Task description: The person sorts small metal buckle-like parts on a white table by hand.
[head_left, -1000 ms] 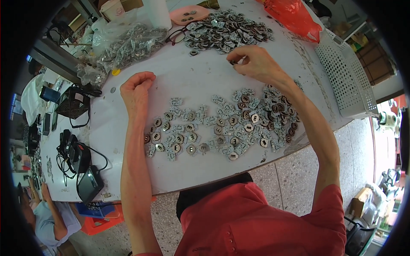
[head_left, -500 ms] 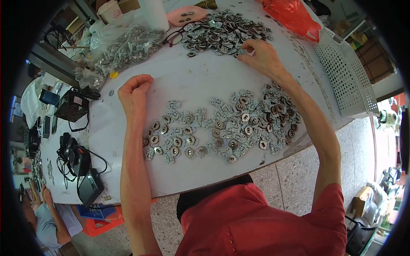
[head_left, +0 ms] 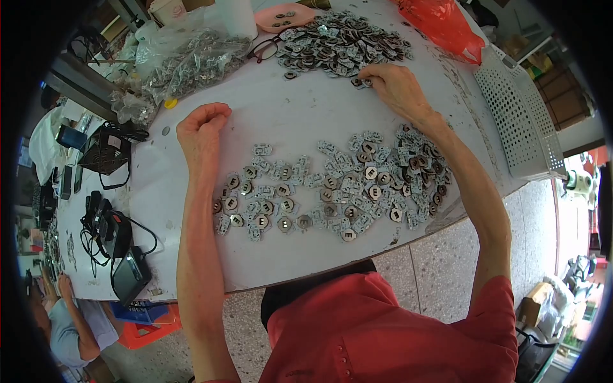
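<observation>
My right hand (head_left: 399, 90) reaches to the near edge of a large heap of small dark and silver metal parts (head_left: 341, 48). Its thumb and fingertips are pinched together at a small round metal part (head_left: 366, 82), and another lies right beside it. To the left, my left hand (head_left: 203, 126) hovers or rests over the bare tabletop with its fingers curled closed; anything inside is hidden. Between my forearms a looser spread of flat silver parts with round discs (head_left: 351, 185) covers the near part of the white table (head_left: 281, 121).
Eyeglasses (head_left: 264, 49) and a pink tray (head_left: 284, 18) with several parts border the far heap. Plastic bags of parts (head_left: 198, 67) lie at the far left. A white perforated basket (head_left: 520, 121) and a red bag (head_left: 440, 29) stand right. Black adapters with cords (head_left: 115, 233) lie left.
My right hand's fingers have come down and closed at a small part by the heap's near edge. My left hand stays curled in nearly the same place. The view has shifted slightly.
</observation>
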Motion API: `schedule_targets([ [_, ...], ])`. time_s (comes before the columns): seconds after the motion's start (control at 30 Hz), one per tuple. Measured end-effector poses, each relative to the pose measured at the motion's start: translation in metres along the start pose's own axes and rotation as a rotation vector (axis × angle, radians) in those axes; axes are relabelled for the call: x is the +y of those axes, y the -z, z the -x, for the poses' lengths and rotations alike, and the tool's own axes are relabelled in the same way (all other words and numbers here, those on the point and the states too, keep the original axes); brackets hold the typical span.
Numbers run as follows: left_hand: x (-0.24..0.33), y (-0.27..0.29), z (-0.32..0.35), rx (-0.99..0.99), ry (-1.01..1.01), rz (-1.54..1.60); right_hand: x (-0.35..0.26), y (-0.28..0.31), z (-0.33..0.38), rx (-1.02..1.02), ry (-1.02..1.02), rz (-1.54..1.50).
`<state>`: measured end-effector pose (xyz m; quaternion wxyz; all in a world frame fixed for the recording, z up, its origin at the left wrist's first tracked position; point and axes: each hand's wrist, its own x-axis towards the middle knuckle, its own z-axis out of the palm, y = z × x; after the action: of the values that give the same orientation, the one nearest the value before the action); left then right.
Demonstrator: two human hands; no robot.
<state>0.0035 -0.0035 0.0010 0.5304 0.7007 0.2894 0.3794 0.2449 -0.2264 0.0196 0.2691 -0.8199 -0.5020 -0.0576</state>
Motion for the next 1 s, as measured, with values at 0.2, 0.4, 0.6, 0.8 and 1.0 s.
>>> schedule_targets([
  [0.2,0.0,0.0,0.0,0.008,0.015,-0.001,-0.016,-0.001,0.004,-0.082,0.044,0.125],
  [0.4,0.002,-0.002,0.0,-0.009,0.004,-0.012,-0.025,0.0,0.005,-0.255,0.029,-0.012],
  [0.6,0.0,-0.001,0.001,-0.004,0.007,-0.013,-0.096,0.006,0.05,-0.363,0.228,-0.083],
  [0.8,0.001,0.004,0.002,0.005,0.001,-0.019,-0.039,0.012,0.011,-0.177,0.098,-0.131],
  [1.0,0.0,0.0,-0.001,-0.012,-0.004,-0.028,0.022,-0.006,-0.009,0.034,-0.127,0.097],
])
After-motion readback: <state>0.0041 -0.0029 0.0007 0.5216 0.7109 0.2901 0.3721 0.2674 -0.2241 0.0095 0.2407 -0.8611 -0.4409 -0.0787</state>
